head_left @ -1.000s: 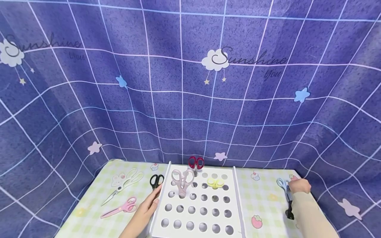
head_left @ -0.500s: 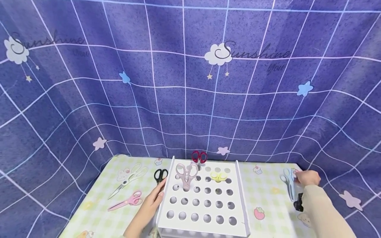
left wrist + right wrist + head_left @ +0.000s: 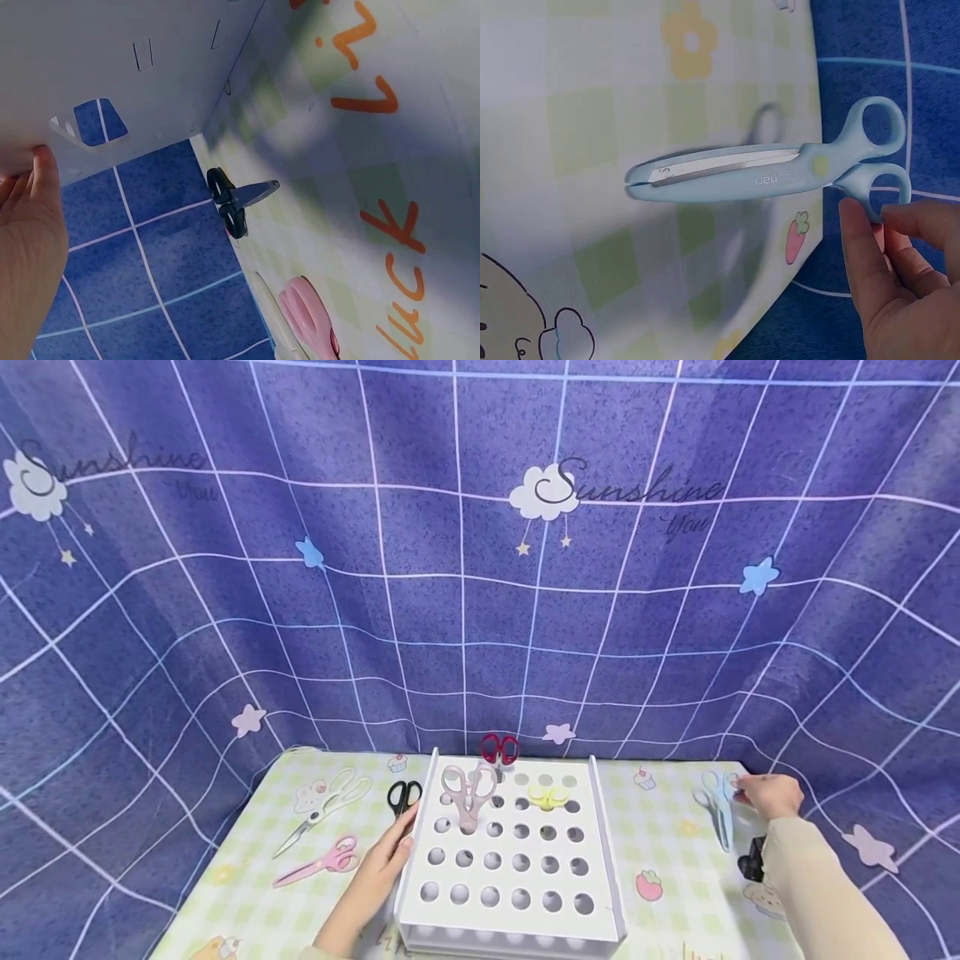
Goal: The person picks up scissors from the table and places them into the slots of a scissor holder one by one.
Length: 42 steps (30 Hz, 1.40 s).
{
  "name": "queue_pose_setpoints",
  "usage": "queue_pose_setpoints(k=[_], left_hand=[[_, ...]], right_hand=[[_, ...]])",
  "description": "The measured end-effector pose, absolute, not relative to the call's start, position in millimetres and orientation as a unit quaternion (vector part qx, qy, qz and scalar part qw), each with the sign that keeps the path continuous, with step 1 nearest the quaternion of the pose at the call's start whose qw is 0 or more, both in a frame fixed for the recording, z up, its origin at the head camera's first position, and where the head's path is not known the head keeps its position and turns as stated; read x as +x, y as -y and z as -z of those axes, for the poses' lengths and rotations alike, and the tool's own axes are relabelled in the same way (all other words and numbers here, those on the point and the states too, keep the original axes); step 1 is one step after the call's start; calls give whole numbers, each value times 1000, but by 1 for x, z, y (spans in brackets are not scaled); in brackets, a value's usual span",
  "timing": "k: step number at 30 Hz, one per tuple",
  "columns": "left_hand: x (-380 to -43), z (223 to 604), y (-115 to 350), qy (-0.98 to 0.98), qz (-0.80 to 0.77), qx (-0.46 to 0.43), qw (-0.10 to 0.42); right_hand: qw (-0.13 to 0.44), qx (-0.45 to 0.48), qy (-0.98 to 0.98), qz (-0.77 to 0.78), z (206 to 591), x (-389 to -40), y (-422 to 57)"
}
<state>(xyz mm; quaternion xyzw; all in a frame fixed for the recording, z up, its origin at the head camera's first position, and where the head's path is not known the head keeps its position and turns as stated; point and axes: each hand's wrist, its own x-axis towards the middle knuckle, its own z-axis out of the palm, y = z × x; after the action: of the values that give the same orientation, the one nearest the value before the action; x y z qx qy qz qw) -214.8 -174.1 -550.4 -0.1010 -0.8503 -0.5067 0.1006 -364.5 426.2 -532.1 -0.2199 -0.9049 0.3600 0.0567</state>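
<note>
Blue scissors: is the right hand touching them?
Touching. The right wrist view shows the right hand pinching the blue scissors by one handle loop.

1. A curtain hangs behind the table.
2. Mid-table stands a perforated rack, three pairs of scissors toward its rear.
3. Left of the rack: left hand, one pair behind it, two pairs farther left.
4. Far right: right hand, holding scissors.

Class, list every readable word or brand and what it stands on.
"Sunshine You": twice, on the blue-violet grid-patterned fabric backdrop.
"deli": on the light-blue plastic scissors; print beside it is too small to read.
"uck" and "Li", orange, cut off by the picture's edge: on the green-checked tablecloth.
Orange lettering at the head view's bottom edge: unreadable.
</note>
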Motion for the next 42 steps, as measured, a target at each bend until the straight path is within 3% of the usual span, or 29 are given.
queue_pose_setpoints(k=[10,21,35,39,42], left_hand=[[-214,550,176,845,522,-93,73],[-213,548,176,842,526,-94,69],[-213,554,171,827,551,-92,60],[-213,551,173,830,548,-89,63],[-213,548,174,832,545,-86,61]], right_hand=[[48,-201,812,-546,534,-353,-419],[84,-182,761,-617,531,-347,-409],[125,-146,664,-722,500,-329,-392],[149,-126,659,-727,545,-360,-415],[156,-121,671,-714,554,-365,-417]])
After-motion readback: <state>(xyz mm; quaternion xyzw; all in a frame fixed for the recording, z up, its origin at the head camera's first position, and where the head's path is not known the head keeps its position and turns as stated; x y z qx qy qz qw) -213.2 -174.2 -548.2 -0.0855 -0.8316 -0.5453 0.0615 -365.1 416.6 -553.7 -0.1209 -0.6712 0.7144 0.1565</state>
